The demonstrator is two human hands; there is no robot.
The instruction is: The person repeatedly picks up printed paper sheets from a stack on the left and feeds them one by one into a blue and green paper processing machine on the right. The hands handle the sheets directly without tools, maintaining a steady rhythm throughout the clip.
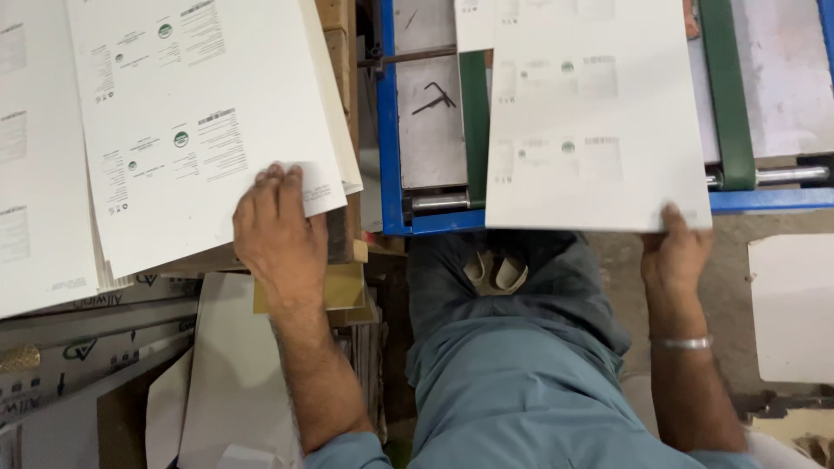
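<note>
Left hand [276,233] lay palm-down, fingers spread slightly, fingertips pressed onto the near corner of the top printed sheet [195,122] of a stack [43,174]. Stack spread out beyond and to the left of that hand, resting on flattened cardboard [104,347] and beside a wooden block [340,52]. Under the wrist, a tan cardboard piece [347,287].

Right hand [674,252] gripped the near right corner of another printed sheet [599,122], thumb on top, remaining fingers hidden beneath. Held flat just beyond that hand, reaching over a blue machine frame [389,130]. Past the right hand, a green belt [728,95] and a steel roller [786,175]; between both hands, a second green belt [474,122], a grey metal plate [430,139] and a small black hex key [434,97]. On the right wrist, a metal bangle [682,343]. Below the hands, a knee in blue-grey trousers [512,347]. Right of the right forearm, a white board [795,304] on the floor.
</note>
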